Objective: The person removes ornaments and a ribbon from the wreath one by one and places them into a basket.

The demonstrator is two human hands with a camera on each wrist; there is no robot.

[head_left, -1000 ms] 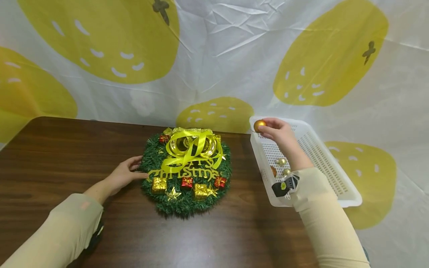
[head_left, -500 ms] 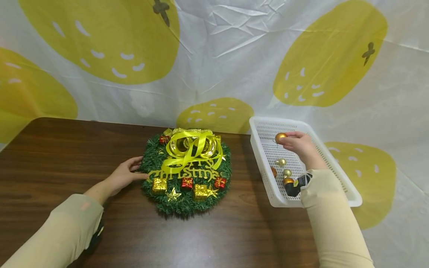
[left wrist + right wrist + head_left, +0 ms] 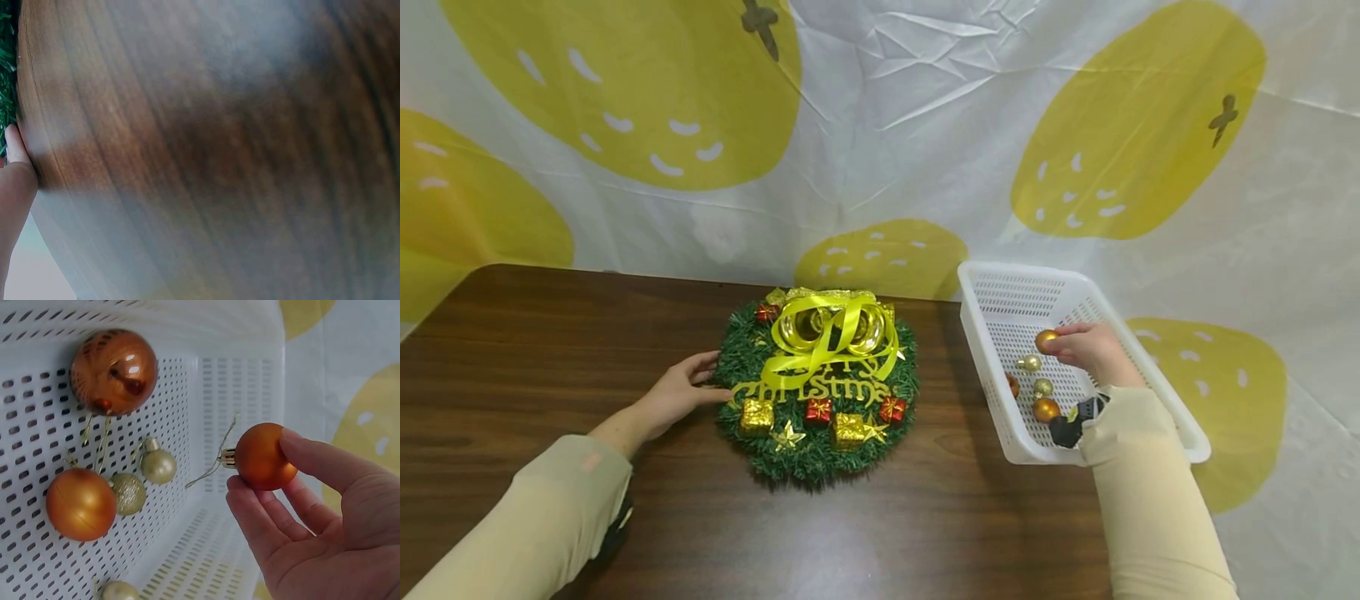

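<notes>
In the right wrist view, my right hand (image 3: 331, 512) pinches a matte orange Christmas ball (image 3: 265, 456) between thumb and fingers, its gold cap and string loop pointing away from the palm. The head view places this hand over the white perforated basket (image 3: 981, 358). Inside lie a shiny copper ball (image 3: 115, 372), another orange ball (image 3: 81, 503) and several small gold balls (image 3: 158, 466). At the left edge of the green Christmas wreath (image 3: 808, 467), my left hand (image 3: 673, 392) rests with its fingers against the greenery. The left wrist view shows only part of that hand.
The wreath carries yellow ribbon (image 3: 790, 367), gold bells, small gift boxes (image 3: 848, 429), stars and gold lettering. It lies on a brown wooden table (image 3: 587, 325). Behind the table hangs a pale cloth (image 3: 880, 150) with big yellow fruit prints.
My right hand has carried the orange ball from the basket's far left corner rightward, toward me and down, over the basket's inside. The left hand and wreath have stayed in place.
</notes>
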